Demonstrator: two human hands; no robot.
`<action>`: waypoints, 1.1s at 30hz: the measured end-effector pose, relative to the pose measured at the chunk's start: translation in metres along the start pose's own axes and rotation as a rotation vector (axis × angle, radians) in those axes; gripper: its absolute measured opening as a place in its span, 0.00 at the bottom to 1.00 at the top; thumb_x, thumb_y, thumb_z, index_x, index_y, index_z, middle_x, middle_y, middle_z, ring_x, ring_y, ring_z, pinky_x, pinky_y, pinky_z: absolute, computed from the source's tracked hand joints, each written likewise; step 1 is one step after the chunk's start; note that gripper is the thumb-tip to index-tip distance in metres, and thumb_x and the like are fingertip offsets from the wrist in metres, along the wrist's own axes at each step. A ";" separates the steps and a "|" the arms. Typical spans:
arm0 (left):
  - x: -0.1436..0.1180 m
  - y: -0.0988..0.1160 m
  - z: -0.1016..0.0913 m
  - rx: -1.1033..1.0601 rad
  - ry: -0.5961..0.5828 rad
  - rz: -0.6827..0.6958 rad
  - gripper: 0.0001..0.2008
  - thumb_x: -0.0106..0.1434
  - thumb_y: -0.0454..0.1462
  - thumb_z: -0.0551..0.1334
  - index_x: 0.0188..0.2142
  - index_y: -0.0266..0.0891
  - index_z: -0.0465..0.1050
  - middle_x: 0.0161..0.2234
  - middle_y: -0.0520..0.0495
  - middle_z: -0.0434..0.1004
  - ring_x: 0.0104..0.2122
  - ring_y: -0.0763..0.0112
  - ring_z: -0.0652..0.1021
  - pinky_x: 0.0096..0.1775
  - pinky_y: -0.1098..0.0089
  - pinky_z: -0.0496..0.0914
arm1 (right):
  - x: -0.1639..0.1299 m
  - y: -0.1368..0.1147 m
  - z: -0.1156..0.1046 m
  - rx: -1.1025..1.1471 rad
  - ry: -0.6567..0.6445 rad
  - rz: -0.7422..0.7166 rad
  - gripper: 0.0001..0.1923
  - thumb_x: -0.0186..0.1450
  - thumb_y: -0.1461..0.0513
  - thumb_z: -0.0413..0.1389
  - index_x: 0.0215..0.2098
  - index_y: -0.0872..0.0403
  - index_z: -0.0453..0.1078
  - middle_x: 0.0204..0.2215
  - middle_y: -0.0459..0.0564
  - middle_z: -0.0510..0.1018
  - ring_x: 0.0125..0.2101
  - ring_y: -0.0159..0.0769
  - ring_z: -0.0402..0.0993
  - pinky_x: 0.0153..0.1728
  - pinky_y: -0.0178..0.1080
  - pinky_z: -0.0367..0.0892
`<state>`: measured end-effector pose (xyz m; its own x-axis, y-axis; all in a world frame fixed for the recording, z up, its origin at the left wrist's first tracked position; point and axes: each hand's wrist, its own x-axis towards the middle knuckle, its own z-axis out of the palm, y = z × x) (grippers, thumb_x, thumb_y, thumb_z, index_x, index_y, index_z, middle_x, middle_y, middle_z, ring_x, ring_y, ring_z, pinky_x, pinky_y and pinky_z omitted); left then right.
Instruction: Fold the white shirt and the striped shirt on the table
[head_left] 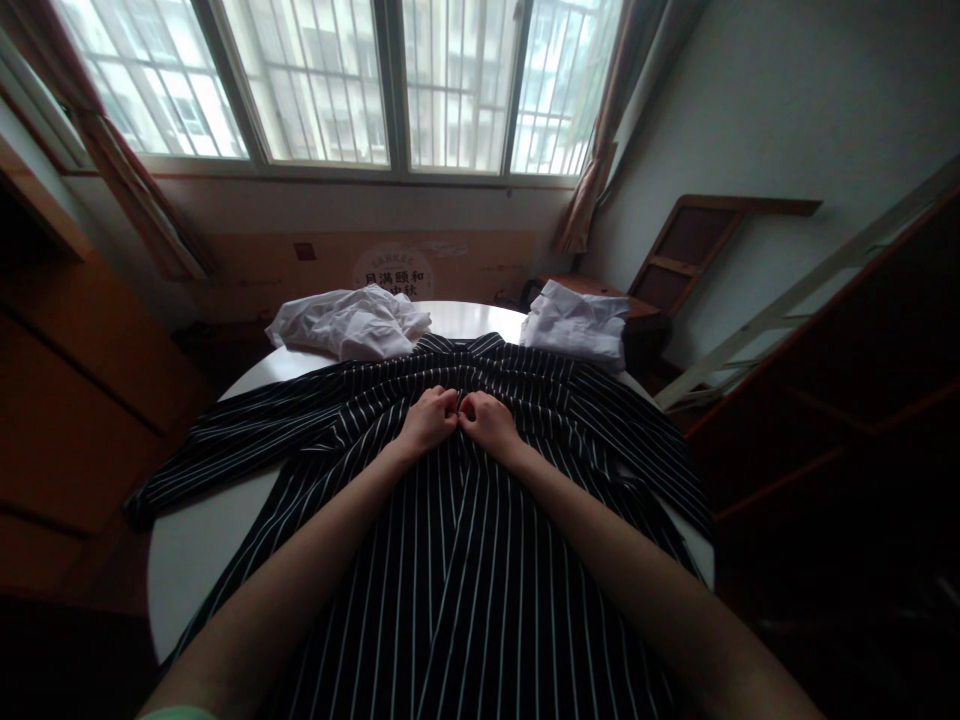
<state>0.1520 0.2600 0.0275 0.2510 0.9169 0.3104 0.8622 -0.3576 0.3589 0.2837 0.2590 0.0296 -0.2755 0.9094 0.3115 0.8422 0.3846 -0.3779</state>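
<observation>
A black shirt with white stripes (480, 560) lies spread over the round white table, collar at the far side and sleeves out to left and right. On its front opening, below the collar, my left hand (430, 418) and my right hand (487, 420) meet at the middle. Fingers of both hands are curled and pinch the shirt's front edges, and the cloth bunches around them. The exact spot between the fingertips is hidden, so a button cannot be made out.
Crumpled white cloth (352, 322) lies at the table's far left, and a folded white garment (574, 325) at the far right. The white table (202, 560) shows its rim at left. Behind are a barred window (450, 90), a leaning wooden frame (697, 240) and an orange cabinet (67, 400).
</observation>
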 end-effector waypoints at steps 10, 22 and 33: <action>-0.002 -0.001 0.002 -0.016 0.030 0.018 0.03 0.53 0.33 0.55 0.26 0.41 0.65 0.30 0.50 0.66 0.35 0.69 0.68 0.35 0.70 0.65 | 0.000 0.002 0.001 0.012 -0.011 -0.011 0.04 0.58 0.64 0.50 0.28 0.55 0.66 0.29 0.49 0.72 0.33 0.33 0.68 0.37 0.34 0.59; -0.003 0.002 0.001 -0.008 0.040 0.062 0.03 0.57 0.35 0.53 0.28 0.40 0.64 0.31 0.49 0.67 0.35 0.68 0.69 0.37 0.69 0.64 | 0.001 0.002 0.001 0.038 -0.022 0.023 0.06 0.59 0.64 0.48 0.29 0.56 0.66 0.30 0.50 0.73 0.34 0.34 0.67 0.36 0.34 0.58; -0.005 0.005 -0.004 -0.072 0.056 0.056 0.03 0.57 0.37 0.53 0.28 0.40 0.61 0.30 0.50 0.66 0.34 0.69 0.68 0.36 0.69 0.64 | 0.006 0.006 -0.001 0.295 -0.015 0.134 0.05 0.57 0.66 0.49 0.27 0.56 0.67 0.28 0.47 0.73 0.30 0.31 0.67 0.33 0.33 0.59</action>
<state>0.1532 0.2532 0.0313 0.2708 0.8844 0.3801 0.8132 -0.4215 0.4014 0.2875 0.2670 0.0300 -0.1802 0.9563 0.2302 0.7012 0.2891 -0.6518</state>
